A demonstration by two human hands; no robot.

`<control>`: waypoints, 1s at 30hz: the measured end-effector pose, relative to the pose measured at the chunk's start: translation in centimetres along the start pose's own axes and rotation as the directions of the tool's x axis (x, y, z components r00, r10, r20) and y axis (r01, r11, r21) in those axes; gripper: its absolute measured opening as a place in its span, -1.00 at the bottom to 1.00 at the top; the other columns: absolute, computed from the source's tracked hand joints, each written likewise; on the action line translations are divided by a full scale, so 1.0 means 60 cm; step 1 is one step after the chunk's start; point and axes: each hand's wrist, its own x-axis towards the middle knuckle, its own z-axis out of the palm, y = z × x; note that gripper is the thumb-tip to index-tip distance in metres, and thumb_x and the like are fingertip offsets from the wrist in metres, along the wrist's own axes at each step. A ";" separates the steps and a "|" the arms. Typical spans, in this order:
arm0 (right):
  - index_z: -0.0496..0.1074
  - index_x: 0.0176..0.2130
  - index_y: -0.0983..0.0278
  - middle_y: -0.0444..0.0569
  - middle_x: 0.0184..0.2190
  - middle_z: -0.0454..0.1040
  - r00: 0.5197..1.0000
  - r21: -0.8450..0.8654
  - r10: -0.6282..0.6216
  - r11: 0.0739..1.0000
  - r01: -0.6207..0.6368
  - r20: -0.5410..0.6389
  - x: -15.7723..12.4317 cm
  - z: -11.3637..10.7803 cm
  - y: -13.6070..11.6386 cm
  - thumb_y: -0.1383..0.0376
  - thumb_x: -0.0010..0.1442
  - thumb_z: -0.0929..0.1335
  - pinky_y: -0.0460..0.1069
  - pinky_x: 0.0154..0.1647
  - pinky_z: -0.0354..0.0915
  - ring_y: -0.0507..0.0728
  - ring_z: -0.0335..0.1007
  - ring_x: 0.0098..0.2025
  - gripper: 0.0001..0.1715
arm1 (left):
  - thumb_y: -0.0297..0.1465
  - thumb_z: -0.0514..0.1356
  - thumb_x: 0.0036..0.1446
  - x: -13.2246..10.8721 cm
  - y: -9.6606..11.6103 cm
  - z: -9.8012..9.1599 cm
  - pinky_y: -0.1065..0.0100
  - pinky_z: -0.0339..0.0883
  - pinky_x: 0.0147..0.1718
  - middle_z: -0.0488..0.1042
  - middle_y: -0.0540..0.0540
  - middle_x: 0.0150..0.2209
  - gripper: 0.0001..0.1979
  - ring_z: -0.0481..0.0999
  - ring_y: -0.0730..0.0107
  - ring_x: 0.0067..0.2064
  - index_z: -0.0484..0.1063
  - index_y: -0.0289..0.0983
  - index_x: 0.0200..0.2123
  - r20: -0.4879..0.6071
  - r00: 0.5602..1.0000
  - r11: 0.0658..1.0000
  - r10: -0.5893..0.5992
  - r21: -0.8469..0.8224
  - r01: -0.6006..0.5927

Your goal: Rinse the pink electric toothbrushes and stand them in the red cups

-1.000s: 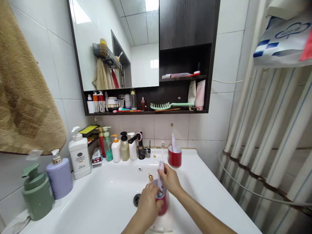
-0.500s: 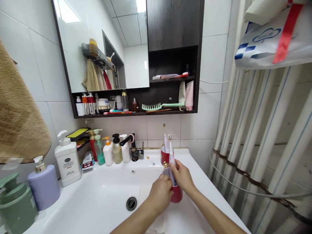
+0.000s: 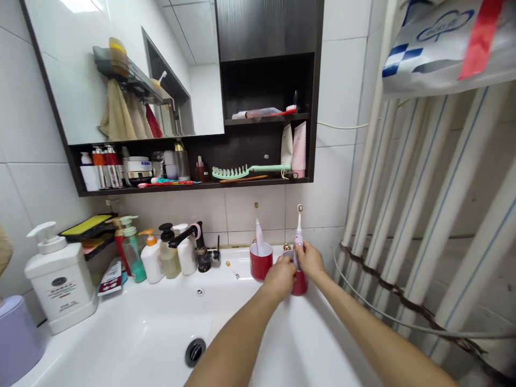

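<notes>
My left hand [image 3: 279, 277] is closed round the near side of a red cup [image 3: 300, 284] at the sink's right rim. An electric toothbrush [image 3: 299, 236] stands upright in that cup, head up, and my right hand [image 3: 310, 260] pinches its handle just above the cup's mouth. Just left of my hands, a second red cup [image 3: 261, 265] sits on the sink's back ledge with a pale pink pointed item [image 3: 259, 236] inside it. My fingers partly hide the held cup.
A black faucet [image 3: 205, 252] and pump bottles [image 3: 170, 252] line the back of the white sink [image 3: 161, 312]. Above hangs a dark mirror cabinet [image 3: 266, 185] with toiletries. White pipes [image 3: 415, 215] stand at the right, below a hanging plastic package [image 3: 427, 59].
Both hands have carried the red cup and toothbrush back and to the right, beside the other cup. The camera view has shifted rightward.
</notes>
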 end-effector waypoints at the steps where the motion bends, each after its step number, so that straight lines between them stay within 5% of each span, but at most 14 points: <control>1: 0.30 -0.42 0.34 0.04 -0.55 0.38 1.000 -0.006 0.010 1.000 -0.010 -0.002 0.006 0.007 0.001 0.21 -0.05 0.08 -0.10 -0.54 0.04 0.09 0.25 -0.51 -0.65 | -0.51 -0.02 -0.13 0.004 -0.006 -0.001 0.43 0.13 -0.27 0.21 -0.08 -0.17 -0.84 0.16 0.38 -0.16 0.31 -0.33 -0.42 -0.013 1.000 1.000 -0.017 0.023 0.018; 6: 0.31 -0.43 0.32 0.01 -0.57 0.38 1.000 0.008 0.015 1.000 -0.015 0.009 0.027 0.031 0.001 0.21 -0.05 0.08 -0.10 -0.54 0.05 0.07 0.25 -0.51 -0.66 | -0.36 -0.05 -0.03 0.004 -0.049 -0.025 0.25 0.14 -0.24 0.18 -0.10 -0.15 -0.73 0.21 0.40 -0.17 0.15 -0.31 -0.21 -0.106 0.978 0.972 -0.178 0.136 0.191; 9: 0.32 -0.39 0.32 0.01 -0.56 0.39 1.000 0.036 -0.004 0.999 0.004 0.009 0.027 0.024 -0.004 0.20 -0.07 0.11 -0.09 -0.52 0.08 0.08 0.26 -0.49 -0.65 | -0.32 -0.07 -0.03 -0.012 -0.072 -0.040 0.25 0.19 -0.30 0.22 -0.08 -0.21 -0.71 0.26 0.44 -0.25 0.15 -0.31 -0.21 -0.060 0.963 0.948 -0.261 0.170 0.268; 15: 0.15 -0.15 0.38 0.10 -0.20 0.25 0.987 0.113 -0.057 0.991 0.075 -0.150 -0.045 0.002 -0.040 0.19 -0.04 0.06 -0.04 -0.25 0.07 0.11 0.16 -0.19 -0.53 | -0.42 -0.04 -0.05 -0.103 -0.073 -0.050 0.31 0.12 -0.28 0.31 -0.09 -0.34 -0.82 0.25 0.38 -0.25 0.29 -0.34 -0.39 0.032 0.957 0.947 -0.287 0.157 0.279; 17: 0.16 -0.17 0.34 0.05 -0.19 0.25 0.989 0.222 -0.128 0.965 0.140 -0.067 -0.091 0.017 -0.059 0.17 -0.06 0.09 -0.07 -0.21 0.06 0.08 0.14 -0.17 -0.53 | -0.48 -0.04 -0.10 -0.148 -0.066 -0.046 0.34 0.10 -0.29 0.33 -0.11 -0.39 -0.84 0.24 0.34 -0.26 0.31 -0.35 -0.45 0.055 0.951 0.946 -0.303 0.141 0.293; 19: 0.13 -0.13 0.38 0.07 -0.21 0.27 0.972 0.344 -0.136 0.937 0.063 0.192 -0.136 0.044 -0.078 0.14 -0.09 0.13 -0.08 -0.21 0.07 0.07 0.16 -0.19 -0.47 | -0.51 -0.05 -0.15 -0.192 -0.059 -0.040 0.35 0.08 -0.31 0.33 -0.11 -0.39 -0.82 0.25 0.33 -0.28 0.32 -0.35 -0.46 0.084 0.941 0.941 -0.327 0.123 0.316; 22: 0.15 -0.14 0.43 0.07 -0.38 0.37 0.920 0.361 -0.151 0.933 0.011 0.362 -0.192 0.090 -0.101 0.18 -0.15 0.18 -0.06 -0.35 0.16 0.09 0.28 -0.35 -0.44 | -0.54 -0.08 -0.17 -0.243 -0.051 -0.032 0.36 0.08 -0.32 0.34 -0.14 -0.38 -0.77 0.25 0.33 -0.29 0.33 -0.37 -0.45 0.121 0.920 0.928 -0.372 0.089 0.363; 27: 0.35 -0.46 0.30 -0.06 -0.53 0.41 0.854 0.391 -0.251 0.918 0.062 0.456 -0.235 0.128 -0.132 0.26 -0.23 0.24 -0.09 -0.42 0.15 0.06 0.29 -0.46 -0.76 | -0.58 -0.08 -0.21 -0.279 -0.049 -0.028 0.44 0.07 -0.27 0.30 -0.13 -0.24 -0.66 0.23 0.39 -0.23 0.27 -0.37 -0.27 0.132 0.902 0.910 -0.410 -0.010 0.415; 30: 0.34 -0.58 0.29 -0.07 -0.58 0.40 0.860 0.392 -0.262 0.917 0.080 0.437 -0.234 0.122 -0.143 0.27 -0.22 0.23 -0.08 -0.43 0.14 0.07 0.28 -0.49 -0.84 | -0.59 -0.07 -0.22 -0.282 -0.051 -0.030 0.45 0.07 -0.29 0.30 -0.11 -0.25 -0.65 0.23 0.40 -0.24 0.27 -0.34 -0.27 0.123 0.899 0.900 -0.420 -0.067 0.430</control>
